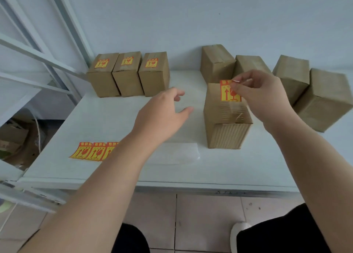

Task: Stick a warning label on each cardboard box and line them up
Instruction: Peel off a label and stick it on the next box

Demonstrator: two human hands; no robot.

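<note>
- The strip of spare warning labels (93, 151) lies near the left front edge of the table (95, 119).
- Three labelled boxes (127, 73) stand in a row at the back left, touching side by side.
- Our left hand (162, 113) hovers over the table, fingers (178, 93) spread and relaxed, holding nothing. We judge it should steady the near box (227, 122) by its left side.
- Our right hand (267, 98) pinches the warning label (228, 93) by its upper corner, over the far half of that box's top. We cannot tell whether it has touched down.
- We should lay it square, then smooth it from one edge outward.
- Four bare boxes (292, 77) stand at the back right.
</note>
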